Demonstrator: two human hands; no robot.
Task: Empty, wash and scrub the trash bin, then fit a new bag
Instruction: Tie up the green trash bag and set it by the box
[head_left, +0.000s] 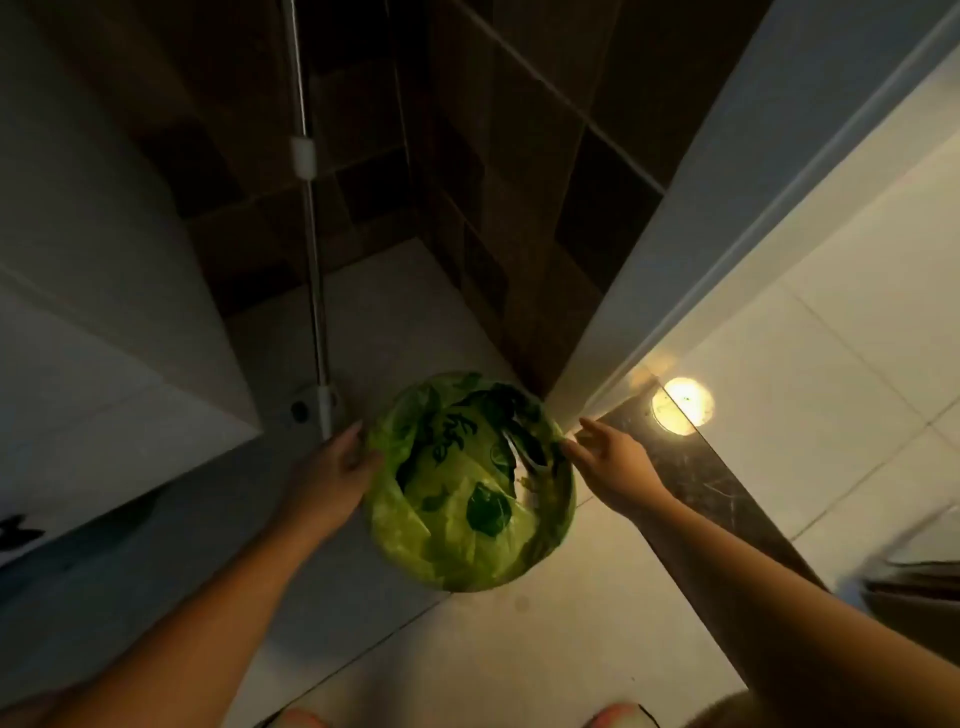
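Note:
A round trash bin (470, 564) lined with a green plastic bag (457, 499) stands on the pale tiled floor, seen from above. The bag is folded over the rim and holds a few dark and white scraps. My left hand (337, 467) grips the bin's left rim over the bag. At the right rim, my right hand (605, 454) reaches in with its fingers stretched out, the fingertips touching the bag's edge.
A metal mop handle (311, 249) leans in the dark tiled corner behind the bin. A white cabinet (104, 291) stands at the left. A white door (727, 223) stands open at the right, with a dark threshold strip (701, 478) below it. My toes show at the bottom edge.

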